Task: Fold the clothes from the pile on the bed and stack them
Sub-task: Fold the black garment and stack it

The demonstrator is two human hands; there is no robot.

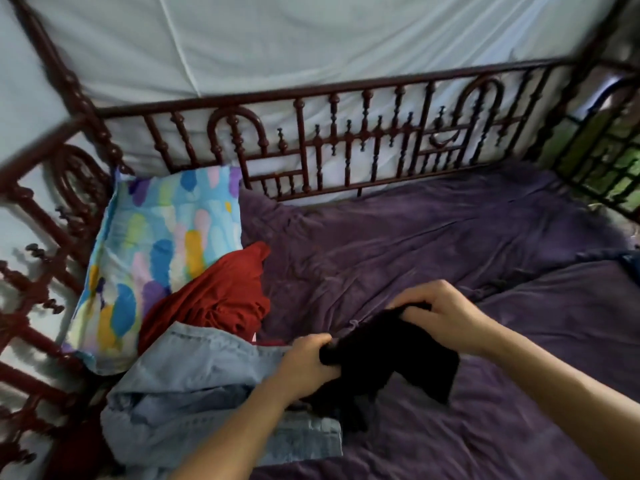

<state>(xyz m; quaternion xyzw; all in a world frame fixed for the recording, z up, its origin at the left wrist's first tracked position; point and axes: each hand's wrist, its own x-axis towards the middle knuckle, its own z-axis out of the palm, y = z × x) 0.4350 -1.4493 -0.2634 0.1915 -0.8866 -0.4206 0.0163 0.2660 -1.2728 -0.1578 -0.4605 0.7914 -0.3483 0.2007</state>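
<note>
Where the dark red turned-spindle bed frame (34,209) runs down the left edge of the frame, a pillow (159,244) printed with blue, yellow, pink and purple dabs leans against it at centre left. Just right of the pillow and touching it lies a crumpled red garment (221,292). Below it, at lower left, is a heap of light-blue denim (194,386), which overlaps the red garment's lower edge. Left hand (308,362), lower centre: fingers curled, clenched on the left end of a black garment (391,355), with the forearm crossing the denim. The black garment is bunched between the two hands, just right of the denim pile; its lower part hangs down to the purple sheet (450,230). Right hand (446,313), right of centre: fingers curled over the garment's upper right end, gripping it. The wrinkled purple sheet covers the rest of the bed out to the right edge. Pale fabric (311,39) hangs behind the frame's rear rail across the top of the frame. Some motion blur; garment type not discernible.
</note>
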